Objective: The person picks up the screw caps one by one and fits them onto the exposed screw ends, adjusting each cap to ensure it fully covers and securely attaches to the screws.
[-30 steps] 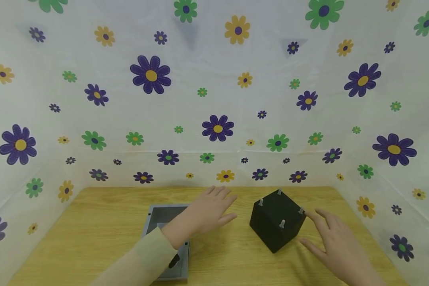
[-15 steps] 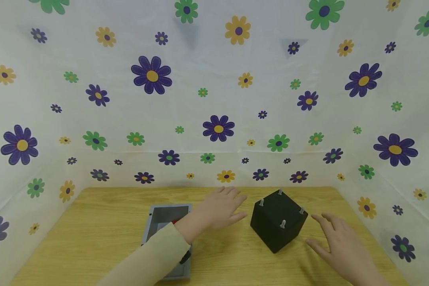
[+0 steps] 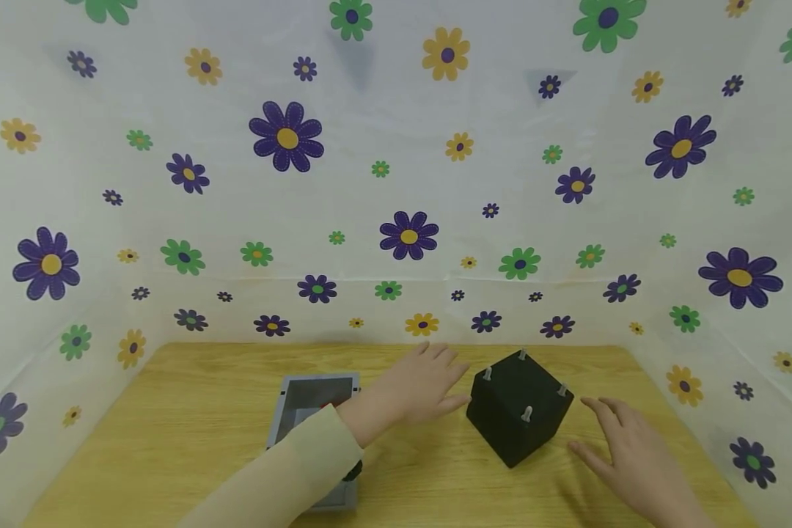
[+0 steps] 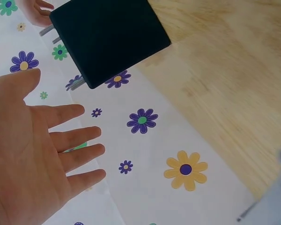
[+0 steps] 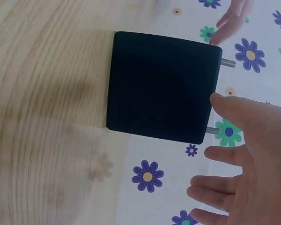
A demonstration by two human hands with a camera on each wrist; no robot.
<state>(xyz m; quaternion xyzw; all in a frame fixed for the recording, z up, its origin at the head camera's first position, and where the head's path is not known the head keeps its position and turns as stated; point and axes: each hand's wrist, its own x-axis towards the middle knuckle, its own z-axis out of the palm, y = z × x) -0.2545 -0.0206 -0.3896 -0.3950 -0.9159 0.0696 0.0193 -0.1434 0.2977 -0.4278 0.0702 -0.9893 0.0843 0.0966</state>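
A black cube-shaped box (image 3: 518, 418) stands on the wooden table, turned with one corner toward me. Short grey metal pegs (image 3: 528, 414) stick up near the corners of its top. My left hand (image 3: 412, 385) hovers to the left of the box, fingers spread and nearly straight, with the palm facing it in the left wrist view. To the right of the box, my right hand (image 3: 633, 455) is held with loosely bent fingers and holds nothing. A small gap separates the right fingertips from the box. Whether the left fingertips touch it, I cannot tell.
A grey bin (image 3: 277, 418) sits to the left, partly hidden under my left forearm. Something red (image 3: 331, 404) shows inside it. A flower-patterned white sheet (image 3: 356, 191) surrounds the wooden table (image 3: 198, 411) at the back and sides.
My left hand has moved right, closer to the box, uncovering more of the bin and the red thing in it. My right hand has drawn slightly away from the box. The box stays put.
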